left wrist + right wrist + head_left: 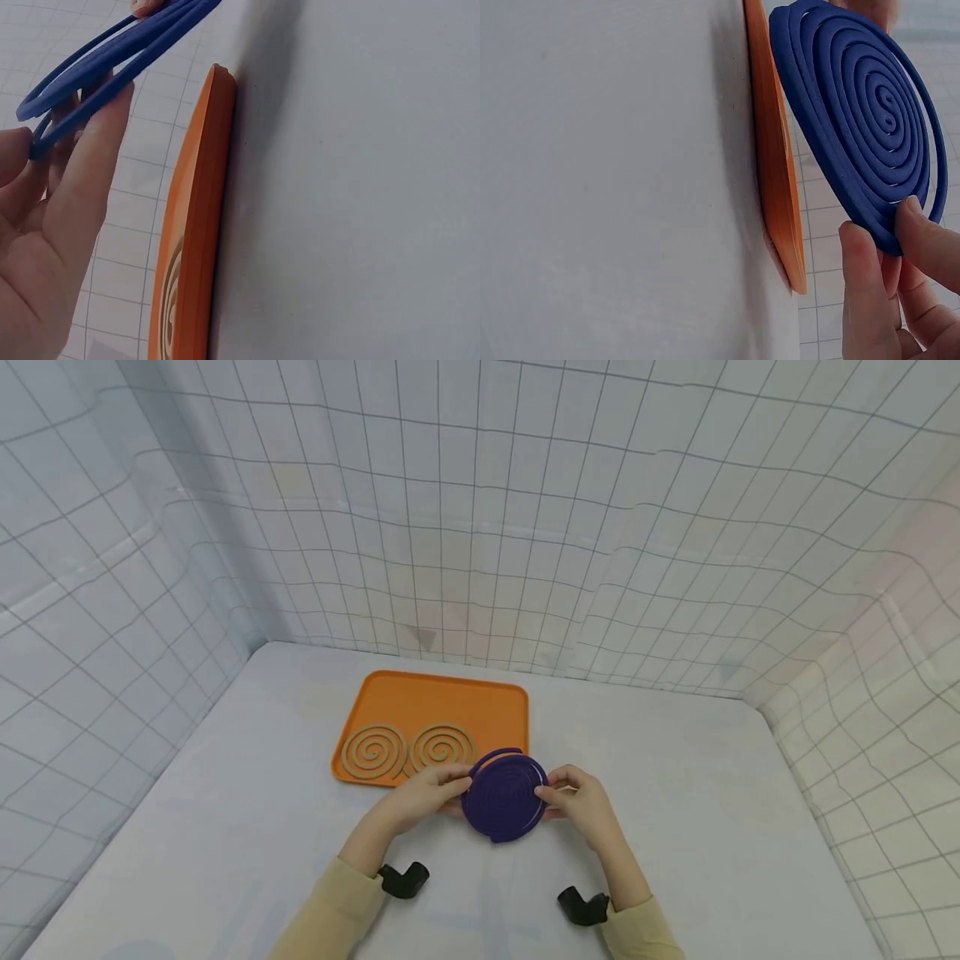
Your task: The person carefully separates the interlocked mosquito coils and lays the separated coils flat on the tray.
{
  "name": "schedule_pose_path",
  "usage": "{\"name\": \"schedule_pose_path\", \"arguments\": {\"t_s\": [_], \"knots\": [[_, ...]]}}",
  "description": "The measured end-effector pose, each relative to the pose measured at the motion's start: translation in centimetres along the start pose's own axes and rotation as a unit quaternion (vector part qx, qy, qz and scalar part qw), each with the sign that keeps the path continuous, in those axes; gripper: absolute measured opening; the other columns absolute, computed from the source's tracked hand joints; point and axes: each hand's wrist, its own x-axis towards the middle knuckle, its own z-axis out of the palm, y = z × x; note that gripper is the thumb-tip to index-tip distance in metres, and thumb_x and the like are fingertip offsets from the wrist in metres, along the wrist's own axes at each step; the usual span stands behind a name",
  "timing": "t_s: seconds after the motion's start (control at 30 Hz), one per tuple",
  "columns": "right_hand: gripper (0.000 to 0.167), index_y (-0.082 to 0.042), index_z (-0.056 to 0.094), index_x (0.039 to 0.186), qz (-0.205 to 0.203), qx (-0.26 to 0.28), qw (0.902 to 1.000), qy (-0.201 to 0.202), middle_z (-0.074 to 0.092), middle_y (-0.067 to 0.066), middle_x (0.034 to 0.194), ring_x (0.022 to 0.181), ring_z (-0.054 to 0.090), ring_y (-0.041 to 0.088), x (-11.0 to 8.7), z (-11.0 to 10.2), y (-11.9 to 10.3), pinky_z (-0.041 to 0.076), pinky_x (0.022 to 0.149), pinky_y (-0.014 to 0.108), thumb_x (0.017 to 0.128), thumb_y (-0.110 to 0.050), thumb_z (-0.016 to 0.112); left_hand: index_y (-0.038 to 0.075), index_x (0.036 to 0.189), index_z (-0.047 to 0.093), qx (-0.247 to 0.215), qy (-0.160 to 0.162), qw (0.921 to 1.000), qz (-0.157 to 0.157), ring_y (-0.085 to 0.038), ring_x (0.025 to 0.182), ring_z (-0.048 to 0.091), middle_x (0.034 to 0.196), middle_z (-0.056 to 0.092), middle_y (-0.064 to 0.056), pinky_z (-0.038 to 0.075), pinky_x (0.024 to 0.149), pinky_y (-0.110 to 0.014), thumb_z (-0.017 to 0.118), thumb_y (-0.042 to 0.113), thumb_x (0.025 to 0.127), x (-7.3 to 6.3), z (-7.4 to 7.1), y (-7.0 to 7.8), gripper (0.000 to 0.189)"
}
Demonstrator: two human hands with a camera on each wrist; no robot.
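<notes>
A dark blue-purple mosquito coil (504, 800) is held up between both hands, its flat face turned towards the head camera. My left hand (423, 795) grips its left edge, thumb on the near face and fingers behind. On the opposite side, my right hand (581, 802) pinches the rim between thumb and fingers. The right wrist view shows the coil (855, 97) as tightly nested spirals with two small slots at the centre. One outer strand stands apart from the rest, also visible on the coil (112, 71) in the left wrist view.
Behind the hands an orange tray (450, 693) lies on the white table (675, 827). Two tan spiral coils (373, 752) sit side by side along its near left edge. White grid-patterned curtains (480, 527) stand around the table's back and sides.
</notes>
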Motion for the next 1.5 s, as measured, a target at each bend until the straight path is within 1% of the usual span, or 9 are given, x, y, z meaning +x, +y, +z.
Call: {"name": "schedule_pose_path", "arguments": {"t_s": [0.23,0.4,0.5,0.63,0.8,0.93,1.17,1.33,1.5], "knots": [[0.02,0.005,0.058,0.091,0.013,-0.019,0.9992,-0.032,0.059,0.001,0.076,0.063,0.063,0.012,0.0,0.0,-0.2,0.061,0.063,0.032,0.084,-0.004,0.075,-0.007,0.133,0.054,0.029,0.031,0.9987,0.029,-0.015,0.107,0.064,0.126,0.063,-0.022,0.056,0.091,-0.029,0.056,0.015,0.101,0.2,0.3,-0.2,0.04],[0.021,0.004,0.062,0.092,-0.018,-0.07,0.9965,-0.041,0.064,0.002,0.077,0.069,0.062,0.012,0.0,0.0,-0.7,0.06,0.066,0.032,0.084,-0.008,0.077,-0.002,0.129,0.062,0.091,0.057,0.9937,0.034,-0.017,0.11,0.062,0.126,0.065,-0.018,0.054,0.089,-0.028,0.06,0.02,0.099,0.4,0.4,-0.1,0.037],[0.019,0.003,0.065,0.094,-0.034,-0.09,0.9947,-0.035,0.067,0.004,0.08,0.071,0.063,0.012,0.1,0.1,-0.7,0.06,0.068,0.032,0.084,-0.009,0.077,0.002,0.126,0.066,0.116,0.08,0.9897,0.025,-0.021,0.116,0.059,0.127,0.065,-0.015,0.052,0.093,-0.032,0.062,0.022,0.098,0.5,0.5,0.0,0.035],[0.016,0.004,0.066,0.093,-0.041,-0.097,0.994,-0.028,0.069,0.006,0.08,0.071,0.064,0.014,-0.3,0.4,-1.2,0.06,0.068,0.036,0.084,-0.005,0.076,0.005,0.125,0.066,0.104,0.114,0.988,0.003,-0.025,0.115,0.062,0.124,0.067,-0.014,0.052,0.095,-0.038,0.065,0.021,0.095,0.9,0.6,-0.1,0.033],[0.018,0.001,0.065,0.091,-0.039,-0.103,0.9937,-0.023,0.069,0.005,0.079,0.068,0.065,0.013,0.1,0.5,-0.1,0.06,0.064,0.031,0.082,-0.007,0.078,0.009,0.121,0.067,0.072,0.142,0.9871,-0.017,-0.017,0.101,0.066,0.116,0.071,-0.012,0.056,0.089,-0.033,0.07,0.019,0.092,0.9,0.7,-0.1,0.031],[0.019,0.002,0.066,0.094,-0.042,-0.102,0.9937,-0.021,0.07,0.008,0.082,0.069,0.066,0.013,0.1,0.7,0.0,0.06,0.063,0.031,0.081,-0.005,0.078,0.005,0.12,0.067,0.062,0.136,0.9887,-0.005,-0.017,0.1,0.067,0.115,0.071,-0.015,0.057,0.086,-0.031,0.07,0.017,0.092,0.9,0.6,-0.4,0.031],[0.016,0.001,0.067,0.095,-0.048,-0.112,0.9923,-0.022,0.07,0.008,0.08,0.067,0.066,0.015,0.1,0.8,0.2,0.06,0.062,0.03,0.082,-0.002,0.076,-0.001,0.126,0.064,0.028,0.113,0.9931,0.011,-0.027,0.115,0.063,0.125,0.066,-0.019,0.055,0.091,-0.031,0.069,0.01,0.091,0.8,0.2,-0.7,0.037],[0.016,0.001,0.066,0.093,-0.056,-0.115,0.9916,-0.021,0.069,0.009,0.079,0.066,0.065,0.014,0.0,0.7,0.2,0.06,0.061,0.029,0.082,-0.003,0.077,-0.002,0.13,0.061,0.009,0.097,0.9952,0.007,-0.027,0.118,0.062,0.128,0.064,-0.021,0.056,0.091,-0.031,0.069,0.007,0.09,0.6,0.1,-0.6,0.041],[0.018,0.003,0.066,0.095,-0.057,-0.114,0.9913,-0.031,0.07,0.011,0.082,0.068,0.067,0.015,0.1,0.5,0.2,0.06,0.063,0.03,0.083,-0.004,0.077,0.001,0.132,0.061,0.009,0.101,0.9948,-0.008,-0.022,0.112,0.064,0.126,0.065,-0.02,0.058,0.086,-0.031,0.069,0.009,0.091,0.5,0.2,-0.5,0.042]]}}
